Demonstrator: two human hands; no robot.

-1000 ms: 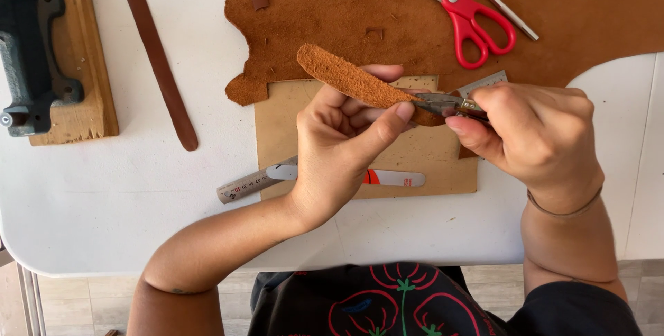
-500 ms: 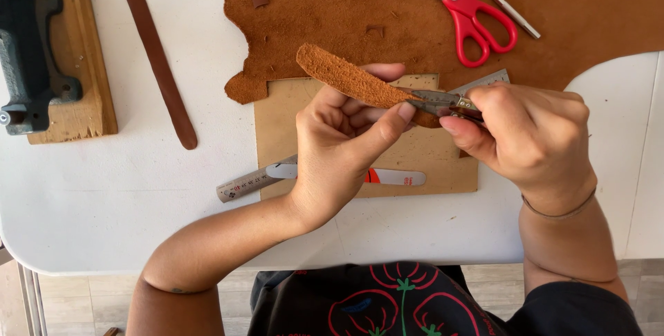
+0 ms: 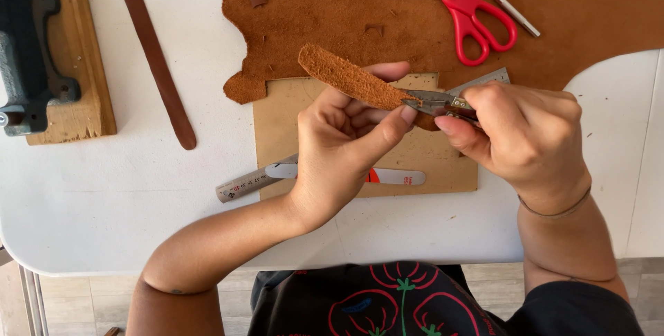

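Head view: leather strip (image 3: 346, 76) (tan, pinched)

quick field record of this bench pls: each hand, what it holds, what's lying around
left hand: holds rough tan suede strip, tilted, raised above table
right hand: grips small metal-bladed cutting tool, blade at strip's right end
under hands: tan cardboard sheet, steel ruler
behind: large brown leather hide, red-handled scissors
left side: smooth dark brown leather strap, dark cast-metal press on wooden board
surface: white table

Scissors (image 3: 470, 14) lie on the hide (image 3: 346, 11), strap (image 3: 155, 59) to its left.
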